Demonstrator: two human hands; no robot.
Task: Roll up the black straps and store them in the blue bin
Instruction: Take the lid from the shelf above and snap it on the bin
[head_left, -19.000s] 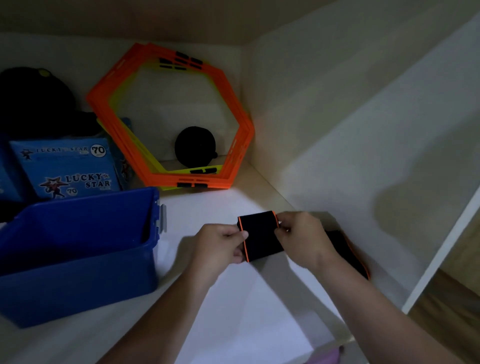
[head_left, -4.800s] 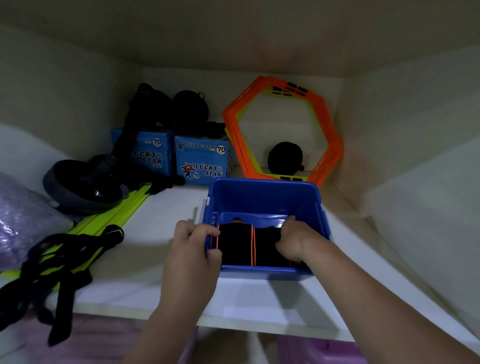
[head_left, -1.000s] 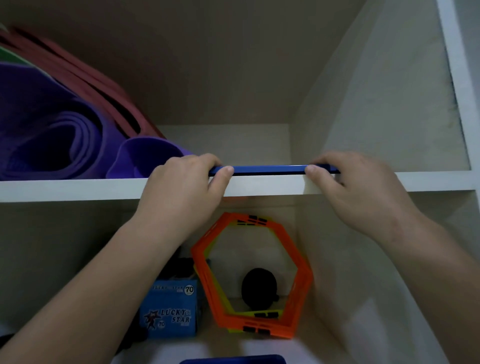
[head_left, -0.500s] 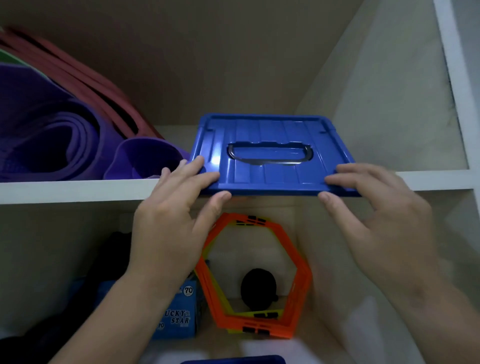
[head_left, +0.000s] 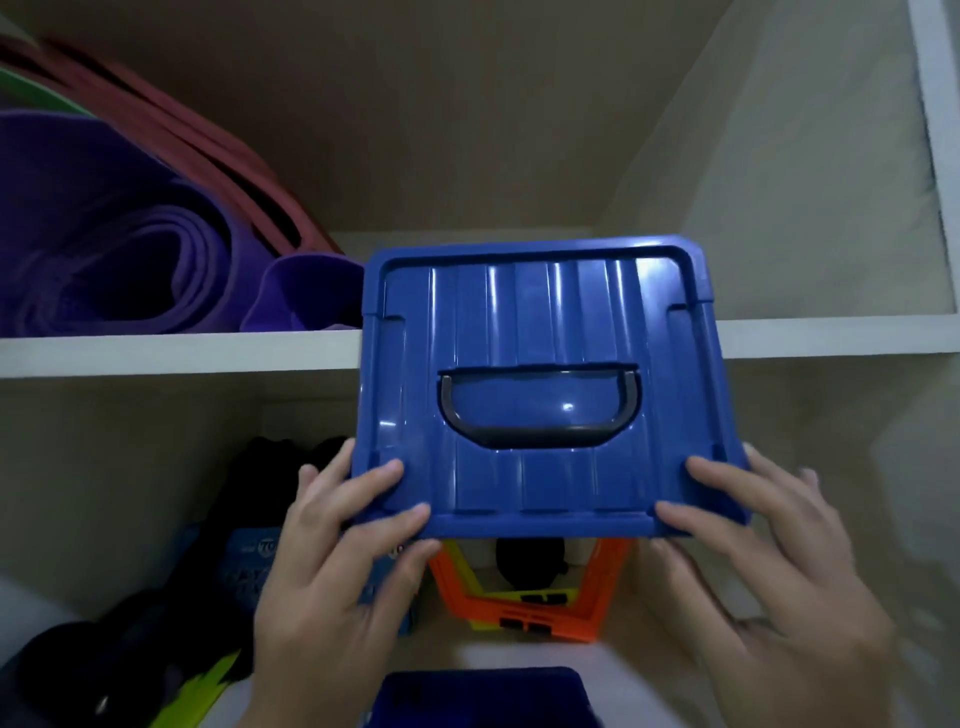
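Now both hands hold a blue lid (head_left: 540, 332) up in front of the shelves, tilted so its top with the dark handle (head_left: 537, 410) faces the camera. At 8 o'clock the left hand (head_left: 337, 577) is clamped on the lid's lower left corner, and at 4 o'clock the right hand (head_left: 763, 571) is clamped on the lower right corner. At 6 o'clock only the rim of the blue bin (head_left: 478, 693) shows; its inside and the straps are hidden. At 10 o'clock a rolled purple mat (head_left: 114, 244) lies on the upper shelf (head_left: 176, 351).

Dim light in here; my lid (head_left: 540, 384) shows small glare spots, my fingers (head_left: 384, 475) blur, and shelf edges bow.
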